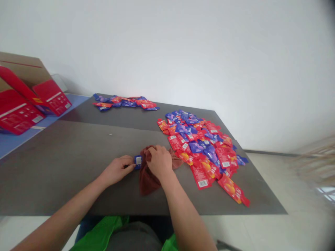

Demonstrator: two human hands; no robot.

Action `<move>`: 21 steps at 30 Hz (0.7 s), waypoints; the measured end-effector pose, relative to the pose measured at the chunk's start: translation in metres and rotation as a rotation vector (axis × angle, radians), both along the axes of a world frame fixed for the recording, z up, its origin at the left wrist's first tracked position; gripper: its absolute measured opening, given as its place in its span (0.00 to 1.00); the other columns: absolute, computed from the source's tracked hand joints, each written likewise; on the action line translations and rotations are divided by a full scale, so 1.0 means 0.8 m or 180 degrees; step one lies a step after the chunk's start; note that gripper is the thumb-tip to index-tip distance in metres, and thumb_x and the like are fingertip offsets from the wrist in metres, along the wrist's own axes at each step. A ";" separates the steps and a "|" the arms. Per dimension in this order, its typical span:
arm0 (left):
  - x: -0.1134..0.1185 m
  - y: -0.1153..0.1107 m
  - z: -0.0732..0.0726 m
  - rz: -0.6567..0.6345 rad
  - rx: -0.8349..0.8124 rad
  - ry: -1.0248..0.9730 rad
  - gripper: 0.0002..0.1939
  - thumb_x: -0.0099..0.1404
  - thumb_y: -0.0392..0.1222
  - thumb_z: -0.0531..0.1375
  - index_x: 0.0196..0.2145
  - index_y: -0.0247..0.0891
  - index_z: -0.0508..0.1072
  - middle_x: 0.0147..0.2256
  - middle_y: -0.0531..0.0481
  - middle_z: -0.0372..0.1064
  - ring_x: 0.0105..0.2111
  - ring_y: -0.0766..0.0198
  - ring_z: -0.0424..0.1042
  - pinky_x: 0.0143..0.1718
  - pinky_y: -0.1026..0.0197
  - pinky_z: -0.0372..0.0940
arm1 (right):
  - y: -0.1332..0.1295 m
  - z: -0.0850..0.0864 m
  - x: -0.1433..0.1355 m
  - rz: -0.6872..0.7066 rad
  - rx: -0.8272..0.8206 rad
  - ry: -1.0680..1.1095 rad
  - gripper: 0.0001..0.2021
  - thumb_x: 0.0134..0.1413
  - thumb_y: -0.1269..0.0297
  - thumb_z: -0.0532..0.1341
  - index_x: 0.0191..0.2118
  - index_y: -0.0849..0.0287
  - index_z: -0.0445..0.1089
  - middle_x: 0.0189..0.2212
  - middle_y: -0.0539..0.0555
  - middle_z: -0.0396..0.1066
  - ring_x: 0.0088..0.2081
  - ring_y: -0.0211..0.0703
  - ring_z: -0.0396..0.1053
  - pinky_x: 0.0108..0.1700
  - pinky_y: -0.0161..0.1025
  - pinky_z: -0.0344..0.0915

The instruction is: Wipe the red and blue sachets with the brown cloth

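My left hand pinches the left end of a blue pouch that lies on the dark table. A white barcode label shows on the pouch, and the rest of it is covered by a brown cloth. Bunched under my right hand, the cloth is pressed down over the pouch, with the fingers curled into it. Just right of the cloth spreads a large heap of red and blue pouches, some printed with orange fruit.
A smaller row of red and blue pouches lies at the table's far edge. Red cardboard boxes stand open on a blue surface at the left. A white wall rises behind the grey table.
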State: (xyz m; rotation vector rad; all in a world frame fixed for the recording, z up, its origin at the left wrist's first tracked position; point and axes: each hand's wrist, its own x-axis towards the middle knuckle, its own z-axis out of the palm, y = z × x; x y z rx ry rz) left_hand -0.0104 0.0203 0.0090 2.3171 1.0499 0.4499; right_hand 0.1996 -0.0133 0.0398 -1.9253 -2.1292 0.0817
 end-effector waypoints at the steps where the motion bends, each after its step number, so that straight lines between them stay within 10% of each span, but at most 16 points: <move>1: 0.000 0.000 0.000 0.0012 -0.0002 0.0003 0.18 0.70 0.47 0.53 0.24 0.39 0.67 0.30 0.50 0.68 0.35 0.62 0.69 0.41 0.61 0.63 | 0.000 0.001 -0.009 0.0003 0.0005 0.0047 0.11 0.67 0.57 0.55 0.46 0.51 0.73 0.45 0.56 0.69 0.46 0.48 0.66 0.45 0.42 0.63; 5: -0.008 0.013 0.009 -0.0247 -0.0129 0.0170 0.18 0.69 0.49 0.54 0.24 0.39 0.68 0.31 0.50 0.69 0.36 0.61 0.69 0.42 0.62 0.62 | -0.003 -0.006 -0.020 0.0058 -0.0105 0.0221 0.10 0.65 0.55 0.58 0.46 0.49 0.72 0.44 0.54 0.69 0.43 0.46 0.70 0.40 0.39 0.65; 12: -0.018 0.052 0.027 -0.0264 -0.0837 0.0661 0.20 0.65 0.55 0.55 0.25 0.38 0.72 0.30 0.51 0.73 0.33 0.60 0.70 0.35 0.63 0.61 | -0.021 -0.011 0.046 -0.1271 -0.0378 0.0208 0.10 0.66 0.61 0.56 0.44 0.55 0.74 0.44 0.58 0.70 0.41 0.47 0.72 0.39 0.39 0.65; 21: 0.006 0.086 0.075 -0.0857 -0.0698 0.1322 0.14 0.61 0.51 0.58 0.24 0.41 0.74 0.21 0.54 0.67 0.24 0.61 0.66 0.26 0.63 0.53 | -0.003 -0.009 0.007 -0.0646 -0.0187 0.0273 0.08 0.63 0.61 0.58 0.44 0.51 0.73 0.45 0.56 0.69 0.45 0.48 0.69 0.41 0.39 0.66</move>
